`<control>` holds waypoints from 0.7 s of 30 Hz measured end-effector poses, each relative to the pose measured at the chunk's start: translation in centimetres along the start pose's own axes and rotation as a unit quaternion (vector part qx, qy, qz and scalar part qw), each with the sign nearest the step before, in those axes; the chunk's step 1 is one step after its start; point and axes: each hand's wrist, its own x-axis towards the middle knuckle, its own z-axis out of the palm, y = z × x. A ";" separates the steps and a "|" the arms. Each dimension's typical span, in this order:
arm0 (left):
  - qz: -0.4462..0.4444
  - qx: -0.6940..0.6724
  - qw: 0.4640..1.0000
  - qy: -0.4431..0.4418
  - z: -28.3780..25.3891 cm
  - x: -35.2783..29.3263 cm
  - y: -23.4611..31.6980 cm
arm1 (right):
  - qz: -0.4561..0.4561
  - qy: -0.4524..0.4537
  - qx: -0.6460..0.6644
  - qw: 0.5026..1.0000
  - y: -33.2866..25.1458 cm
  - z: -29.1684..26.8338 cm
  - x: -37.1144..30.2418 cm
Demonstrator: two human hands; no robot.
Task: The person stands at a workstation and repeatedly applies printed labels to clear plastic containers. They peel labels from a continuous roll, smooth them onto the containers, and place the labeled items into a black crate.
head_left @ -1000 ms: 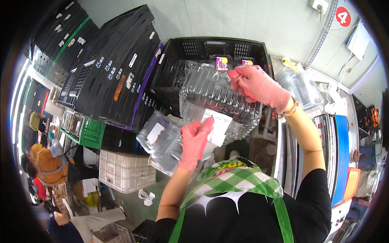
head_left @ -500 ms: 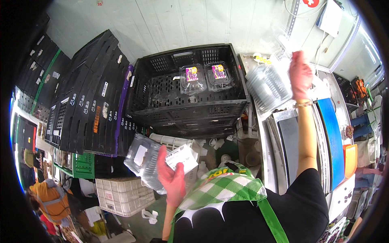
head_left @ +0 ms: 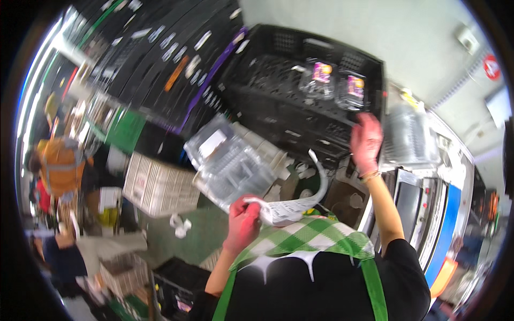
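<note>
My left hand [head_left: 243, 224], in a pink-red glove, pinches the end of a long white strip of printed labels [head_left: 292, 207], which curls up to the right in front of my apron. Beyond this hand lie nested clear plastic clamshell boxes [head_left: 235, 171], one with a white label. My gloved right hand [head_left: 367, 142] is raised by the right end of a black crate [head_left: 300, 128]; its fingers are blurred and nothing shows plainly in them. Inside the crate sit two clear clamshells, the left clamshell [head_left: 319, 80] and the right clamshell [head_left: 351, 91], with purple-yellow labels.
Tall stacks of folded black crates [head_left: 160, 53] stand at left. To the right, a bench carries a stack of clear clamshells [head_left: 408, 136] and a blue panel [head_left: 443, 230]. A white basket [head_left: 159, 184] stands on the floor; a person in orange [head_left: 59, 166] is beyond it.
My view has swung, shifting the scene. My right hand has come from the bench's clamshell stack to the crate's end. My left fingers have closed on the label strip, which now hangs out longer.
</note>
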 end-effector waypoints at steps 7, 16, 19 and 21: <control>0.028 0.022 0.999 0.019 -2.7 -3.2 2.3 | -0.310 -0.360 0.267 0.839 -20.9 9.9 -8.1; 0.010 -0.007 0.995 0.096 -4.5 -6.0 4.1 | -0.272 -0.671 0.184 0.664 -22.8 13.4 -4.3; 0.001 -0.034 0.997 0.065 -4.8 -5.3 4.0 | -0.228 -0.680 0.206 0.666 -22.8 14.2 -4.1; 0.007 -0.061 0.998 0.022 -4.0 -4.3 4.6 | -0.227 -0.645 0.222 0.695 -22.7 14.2 -4.6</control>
